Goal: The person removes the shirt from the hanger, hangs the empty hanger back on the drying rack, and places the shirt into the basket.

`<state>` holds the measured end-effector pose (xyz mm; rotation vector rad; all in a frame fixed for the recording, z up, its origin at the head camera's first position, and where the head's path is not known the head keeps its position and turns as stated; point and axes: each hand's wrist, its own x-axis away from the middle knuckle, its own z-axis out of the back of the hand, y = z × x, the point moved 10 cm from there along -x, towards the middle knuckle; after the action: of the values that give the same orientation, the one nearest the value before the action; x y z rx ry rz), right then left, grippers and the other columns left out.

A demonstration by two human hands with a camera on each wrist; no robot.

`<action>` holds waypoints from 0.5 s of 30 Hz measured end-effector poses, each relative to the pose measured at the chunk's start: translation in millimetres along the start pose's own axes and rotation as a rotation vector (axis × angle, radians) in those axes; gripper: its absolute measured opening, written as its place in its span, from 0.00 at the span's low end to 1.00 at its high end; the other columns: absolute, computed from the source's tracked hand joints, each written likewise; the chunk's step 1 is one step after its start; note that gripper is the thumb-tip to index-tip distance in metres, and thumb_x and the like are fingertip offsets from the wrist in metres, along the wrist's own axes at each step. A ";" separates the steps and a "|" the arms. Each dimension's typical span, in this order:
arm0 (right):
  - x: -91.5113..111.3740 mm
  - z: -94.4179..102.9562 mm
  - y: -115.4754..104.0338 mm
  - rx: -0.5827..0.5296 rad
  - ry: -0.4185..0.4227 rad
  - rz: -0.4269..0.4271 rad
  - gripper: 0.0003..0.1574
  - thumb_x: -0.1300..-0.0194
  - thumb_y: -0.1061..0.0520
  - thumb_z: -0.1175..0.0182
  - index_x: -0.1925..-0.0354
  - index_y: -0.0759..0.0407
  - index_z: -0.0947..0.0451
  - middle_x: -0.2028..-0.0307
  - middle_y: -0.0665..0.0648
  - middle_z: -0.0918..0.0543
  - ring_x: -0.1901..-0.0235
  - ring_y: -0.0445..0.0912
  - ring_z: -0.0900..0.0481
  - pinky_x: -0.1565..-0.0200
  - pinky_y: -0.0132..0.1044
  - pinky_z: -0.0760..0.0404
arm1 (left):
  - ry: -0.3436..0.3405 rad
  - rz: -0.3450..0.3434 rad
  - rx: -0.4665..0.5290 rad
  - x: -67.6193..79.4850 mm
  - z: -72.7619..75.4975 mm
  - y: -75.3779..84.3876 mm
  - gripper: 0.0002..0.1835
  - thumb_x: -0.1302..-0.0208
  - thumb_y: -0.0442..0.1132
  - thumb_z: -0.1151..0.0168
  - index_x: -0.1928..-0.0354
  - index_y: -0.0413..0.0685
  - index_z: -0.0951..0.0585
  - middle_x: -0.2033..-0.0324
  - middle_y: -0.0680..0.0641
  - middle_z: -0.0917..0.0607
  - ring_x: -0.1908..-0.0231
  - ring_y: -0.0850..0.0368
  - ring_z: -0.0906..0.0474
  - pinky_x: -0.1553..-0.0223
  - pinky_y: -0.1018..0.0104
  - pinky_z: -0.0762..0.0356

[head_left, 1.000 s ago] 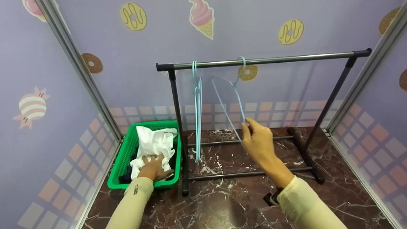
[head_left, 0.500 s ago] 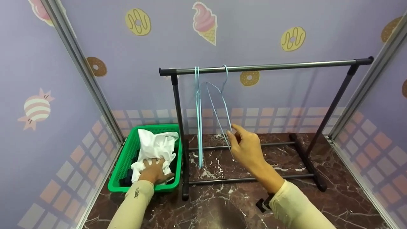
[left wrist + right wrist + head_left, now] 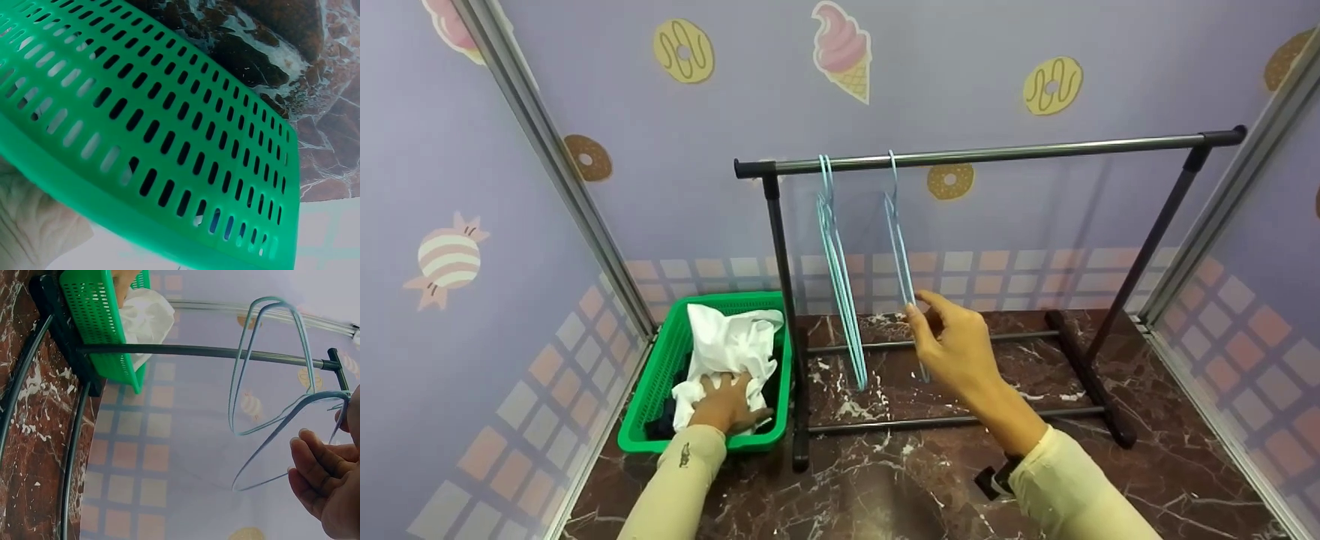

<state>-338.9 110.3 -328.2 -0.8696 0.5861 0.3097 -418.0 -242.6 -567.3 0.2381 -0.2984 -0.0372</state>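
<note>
My left hand (image 3: 722, 403) rests with spread fingers on a crumpled white cloth garment (image 3: 729, 337) in a green plastic basket (image 3: 639, 386). The left wrist view shows the basket's slotted wall (image 3: 185, 129) and part of the hand (image 3: 39, 225). My right hand (image 3: 958, 345) pinches one side of a light blue clothes hanger (image 3: 900, 251) between thumb and forefinger. Its hook sits over the rack's rail (image 3: 1035, 151). Further left on the rail hang two similar hangers (image 3: 842, 289), close together. In the right wrist view, the held hanger (image 3: 264, 441) is by my fingertips.
The black and metal clothes rack (image 3: 1144, 240) stands on a brown marbled surface (image 3: 870, 487), its left post beside the basket. Patterned wall panels (image 3: 1110, 67) close in the back and both sides. Dark fabric (image 3: 661, 424) shows beneath the white garment.
My right hand has moved the hanger left along the rail, and it has turned nearly edge-on. The other hangers' lower ends have swung right. My left hand stays on the garment.
</note>
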 end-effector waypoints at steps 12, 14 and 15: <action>6.5 6.4 -7.2 0.020 0.036 0.133 0.15 0.23 0.56 0.36 0.47 0.66 0.13 0.63 0.58 0.08 0.65 0.47 0.11 0.58 0.42 0.10 | -0.010 0.014 -0.014 0.4 -1.2 -1.3 0.48 0.25 0.61 0.37 0.16 0.45 0.44 0.19 0.24 0.45 0.21 0.13 0.59 0.36 0.11 0.37; 6.9 9.4 -6.7 0.025 0.052 0.143 0.14 0.23 0.57 0.37 0.48 0.64 0.12 0.64 0.57 0.08 0.65 0.46 0.12 0.58 0.42 0.10 | -0.011 0.013 -0.013 -0.1 -1.7 -0.6 0.48 0.25 0.62 0.37 0.15 0.45 0.44 0.19 0.24 0.45 0.21 0.13 0.59 0.36 0.11 0.38; 6.9 10.8 -6.1 0.025 0.058 0.145 0.13 0.23 0.57 0.37 0.49 0.64 0.12 0.64 0.57 0.08 0.66 0.45 0.12 0.59 0.41 0.11 | -0.002 0.009 -0.006 0.6 -0.7 0.3 0.48 0.25 0.61 0.36 0.16 0.45 0.44 0.19 0.24 0.44 0.21 0.13 0.58 0.36 0.11 0.38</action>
<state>-326.6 115.2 -323.1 -0.8159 0.7074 0.4091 -417.3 -242.1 -567.7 0.2306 -0.3015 -0.0296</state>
